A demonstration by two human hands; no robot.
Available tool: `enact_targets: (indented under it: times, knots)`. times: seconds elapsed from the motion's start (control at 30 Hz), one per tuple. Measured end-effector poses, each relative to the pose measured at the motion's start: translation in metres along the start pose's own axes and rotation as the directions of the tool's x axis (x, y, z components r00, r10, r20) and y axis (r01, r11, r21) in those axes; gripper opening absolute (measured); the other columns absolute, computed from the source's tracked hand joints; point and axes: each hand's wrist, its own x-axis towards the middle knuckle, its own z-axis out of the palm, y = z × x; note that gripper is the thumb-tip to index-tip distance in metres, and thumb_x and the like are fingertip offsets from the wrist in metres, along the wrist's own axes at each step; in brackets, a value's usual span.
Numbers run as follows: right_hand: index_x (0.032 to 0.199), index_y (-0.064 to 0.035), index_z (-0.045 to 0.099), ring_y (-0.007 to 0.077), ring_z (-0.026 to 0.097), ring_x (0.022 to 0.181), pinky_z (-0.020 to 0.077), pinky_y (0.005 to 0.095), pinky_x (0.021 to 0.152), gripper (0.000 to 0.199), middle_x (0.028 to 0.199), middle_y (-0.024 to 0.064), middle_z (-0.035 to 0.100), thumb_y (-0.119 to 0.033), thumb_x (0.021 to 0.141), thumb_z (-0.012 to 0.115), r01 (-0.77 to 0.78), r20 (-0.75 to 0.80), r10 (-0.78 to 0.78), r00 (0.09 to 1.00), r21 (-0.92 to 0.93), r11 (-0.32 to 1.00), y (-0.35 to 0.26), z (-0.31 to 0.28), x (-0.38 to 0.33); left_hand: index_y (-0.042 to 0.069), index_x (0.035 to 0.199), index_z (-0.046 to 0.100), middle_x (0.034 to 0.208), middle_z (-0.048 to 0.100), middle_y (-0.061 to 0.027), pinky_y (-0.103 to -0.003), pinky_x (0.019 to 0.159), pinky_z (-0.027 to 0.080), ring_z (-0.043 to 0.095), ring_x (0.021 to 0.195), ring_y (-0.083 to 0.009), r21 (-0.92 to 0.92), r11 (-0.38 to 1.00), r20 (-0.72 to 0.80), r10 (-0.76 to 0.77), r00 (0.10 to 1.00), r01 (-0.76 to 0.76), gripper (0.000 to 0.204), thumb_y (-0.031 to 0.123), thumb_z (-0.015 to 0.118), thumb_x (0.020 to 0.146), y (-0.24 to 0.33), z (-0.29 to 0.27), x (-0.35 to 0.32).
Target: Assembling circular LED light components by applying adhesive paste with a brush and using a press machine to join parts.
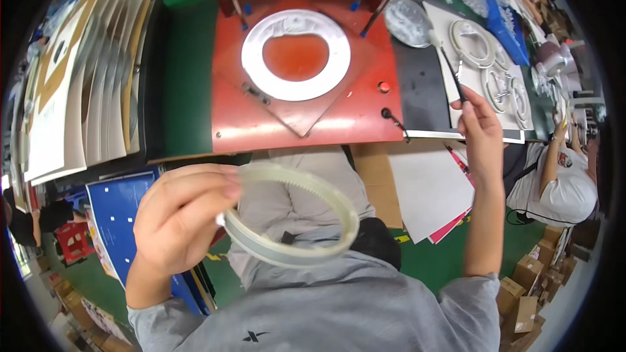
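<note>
Green-floored workshop space surrounds a green counter (186,78) carrying a red flat fixture plate (339,114), on which a white flat ring-shaped part (297,55) lies seated around a round opening. The person's left hand (182,221) holds a translucent pale plastic ring with a toothed inner edge (293,215) up over the lap, well short of the fixture, its grip closed on the ring's left side with thumb and fingers pinching the band. The right hand (482,137) reaches out to the right end of the counter, its grip closed on a thin dark-handled tool with a pale tip (447,65), which points up across a white tray (440,19) of similar pale round rings (475,42). By the look of it, one white ring is already in place on the red plate, while the toothed ring is in hand and not yet set down anywhere. A round grey metal disc (407,21) lies beside the tray, and a blue bag (507,23) sits past it. Fanned stacks of pale cardboard sheets (78,91) crowd the left side; white and pink paper sheets (430,189) hang below the counter edge. Another person in a white shirt (561,182) works close by on the right, and brown cardboard boxes (528,287) stand on the floor below.
</note>
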Motion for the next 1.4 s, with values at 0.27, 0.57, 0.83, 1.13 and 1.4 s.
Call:
enact_targets:
  times: [0.27, 0.57, 0.83, 1.13, 1.4]
  knots:
    - [0.133, -0.0011, 0.067, 0.0155, 0.069, 0.103, 0.0537, 0.0285, 0.093, 0.03, 0.116, 0.0109, 0.074, -0.004, 0.104, 0.063, 0.267, -0.174, -0.396, 0.902, -0.498, 0.825, 0.068, 0.019, 0.049, -0.005, 0.113, 0.074, 0.107, 0.072, -0.0175, -0.034, 0.083, 0.055, 0.07, 0.096, -0.0291, -0.063, 0.963, -0.056, -0.266, 0.962, 0.263, 0.038, -0.009, 0.072, 0.075, -0.008, 0.013, -0.001]
    - [0.119, 0.002, 0.067, 0.029, 0.067, 0.1, 0.052, 0.0374, 0.091, 0.022, 0.11, 0.016, 0.067, -0.002, 0.097, 0.067, 0.414, -0.118, -0.609, 0.784, -0.631, 0.656, 0.024, 0.036, 0.028, -0.007, 0.12, 0.072, 0.107, 0.066, -0.0125, -0.027, 0.076, 0.05, 0.063, 0.088, -0.0165, -0.299, 0.815, -0.117, -0.547, 0.829, 0.496, 0.03, -0.006, 0.072, 0.09, -0.012, 0.02, -0.024]
    - [0.106, -0.0047, 0.072, 0.0275, 0.063, 0.085, 0.0486, 0.0413, 0.075, 0.027, 0.098, 0.0071, 0.068, -0.004, 0.081, 0.081, 0.878, 0.22, -0.864, 0.453, -0.278, 0.39, -0.08, 0.142, -0.026, -0.004, 0.128, 0.06, 0.109, 0.073, -0.0088, -0.023, 0.083, 0.056, 0.071, 0.097, -0.0112, -0.691, 0.568, -0.153, -0.72, 0.677, 0.448, 0.031, 0.0, 0.071, 0.099, -0.021, 0.066, 0.033]
    - [0.1, -0.007, 0.065, 0.0333, 0.054, 0.098, 0.0418, 0.0473, 0.084, 0.033, 0.101, 0.0099, 0.057, -0.015, 0.075, 0.086, 0.839, 0.429, -0.737, 0.522, -0.415, 0.352, -0.093, 0.192, -0.006, -0.001, 0.106, 0.056, 0.085, 0.064, -0.0049, -0.023, 0.062, 0.05, 0.062, 0.072, -0.0076, -0.712, 0.613, -0.354, -0.735, 0.579, 0.342, 0.024, 0.006, 0.076, 0.095, -0.042, 0.106, 0.076]
    - [0.091, -0.0039, 0.073, 0.0328, 0.056, 0.098, 0.0452, 0.0431, 0.09, 0.019, 0.094, 0.0096, 0.063, -0.015, 0.08, 0.083, 0.796, 0.56, -0.569, 0.602, -0.364, 0.484, -0.104, 0.179, 0.032, 0.0, 0.092, 0.064, 0.078, 0.068, -0.0104, -0.034, 0.068, 0.052, 0.066, 0.072, -0.0231, -0.462, 0.734, -0.396, -0.673, 0.625, 0.498, 0.014, 0.011, 0.073, 0.095, -0.062, 0.099, 0.073]
